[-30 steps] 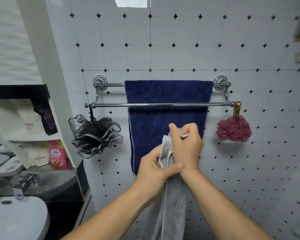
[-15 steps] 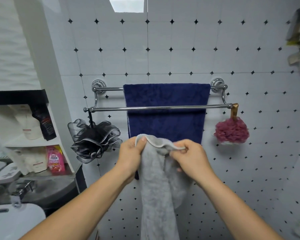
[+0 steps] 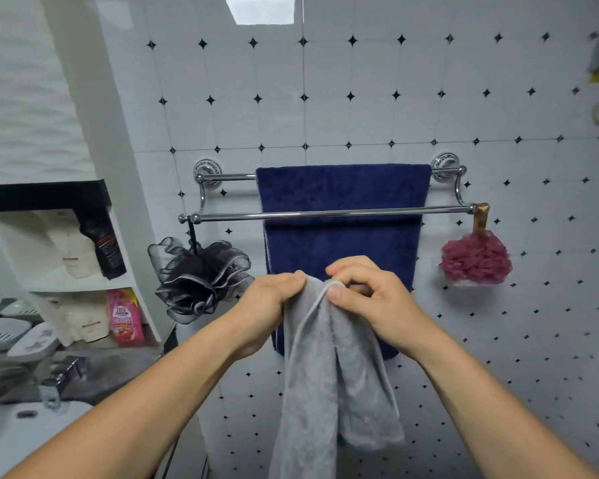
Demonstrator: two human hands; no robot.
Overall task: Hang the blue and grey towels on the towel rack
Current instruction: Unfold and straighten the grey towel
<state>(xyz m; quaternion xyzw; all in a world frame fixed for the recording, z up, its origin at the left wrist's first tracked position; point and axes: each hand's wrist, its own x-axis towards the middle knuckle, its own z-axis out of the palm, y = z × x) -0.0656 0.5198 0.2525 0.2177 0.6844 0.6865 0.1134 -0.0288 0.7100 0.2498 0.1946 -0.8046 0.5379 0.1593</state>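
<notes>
A dark blue towel (image 3: 343, 195) hangs over the rear bar of a chrome double towel rack (image 3: 229, 216) on the tiled wall. The front bar is bare. Below and in front of the rack I hold a grey towel (image 3: 322, 375) by its top edge, and it hangs down in loose folds. My left hand (image 3: 267, 305) grips the edge on the left. My right hand (image 3: 370, 299) pinches the white-piped hem just beside it. Both hands are below the front bar, in front of the blue towel's lower half.
A black mesh bath sponge (image 3: 198, 274) hangs from the rack's left end and a dark red one (image 3: 474, 261) from the right end. Left stands a white shelf unit (image 3: 83, 281) with bottles, soap dishes, a tap and a washbasin (image 3: 14, 433).
My hands spread the grey towel's top edge apart and then drew close together again. The camera view tilted slightly, so the rack sits lower in frame.
</notes>
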